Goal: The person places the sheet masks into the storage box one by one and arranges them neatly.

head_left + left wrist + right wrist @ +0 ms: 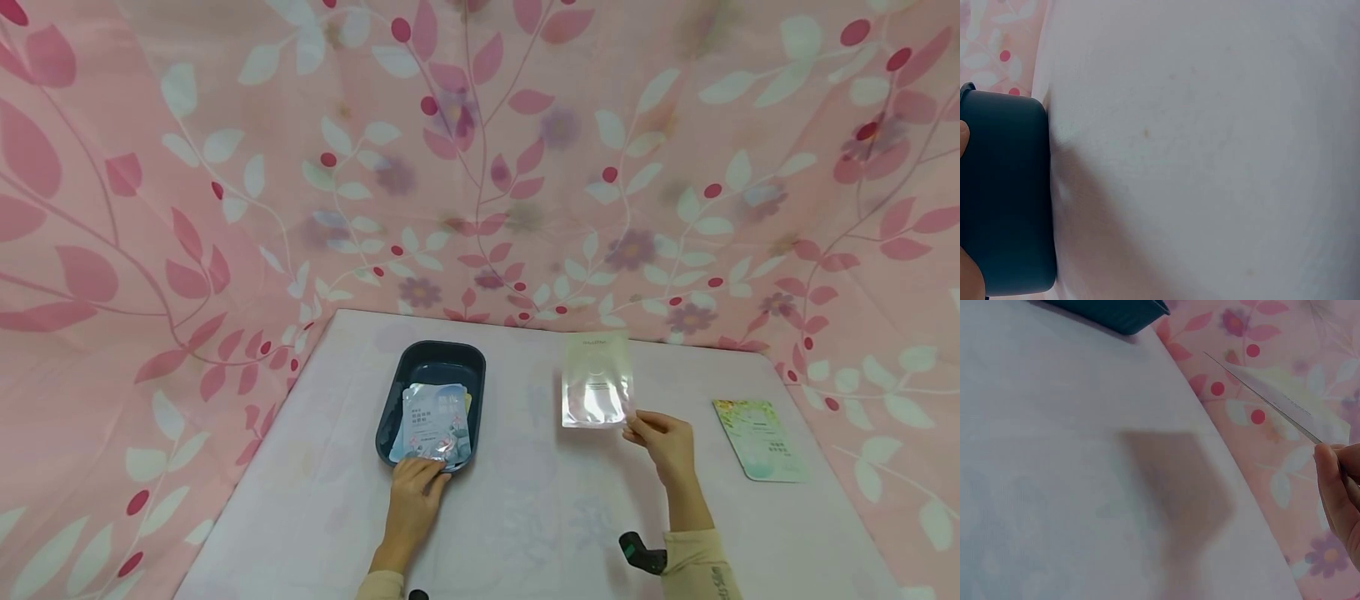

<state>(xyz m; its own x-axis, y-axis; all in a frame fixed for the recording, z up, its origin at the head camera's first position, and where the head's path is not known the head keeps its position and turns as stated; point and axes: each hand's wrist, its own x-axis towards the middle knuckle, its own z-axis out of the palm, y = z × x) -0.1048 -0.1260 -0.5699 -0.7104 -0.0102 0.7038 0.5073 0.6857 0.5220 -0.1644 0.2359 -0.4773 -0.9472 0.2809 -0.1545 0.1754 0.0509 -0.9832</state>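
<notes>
A dark blue tray [398, 367] holds a small stack of facial mask sachets [435, 417], the top one pale blue with printing. My left hand [412, 496] grips the tray's near rim, its fingers beside the sachets' lower edge; two fingertips show by the tray wall [1007, 194] in the left wrist view. My right hand [663, 446] pinches the lower right corner of a facial mask sachet [597, 379], shiny silver with a pale yellow top. It is held up over the table, tilted, and appears thin and edge-on in the right wrist view.
A green facial mask sachet [761, 442] with a leafy print lies flat on the table's right side. White cloth [525, 500] covers the table. Pink floral fabric [480, 167] hangs behind and at both sides. A black wrist device [642, 553] sits by the right sleeve.
</notes>
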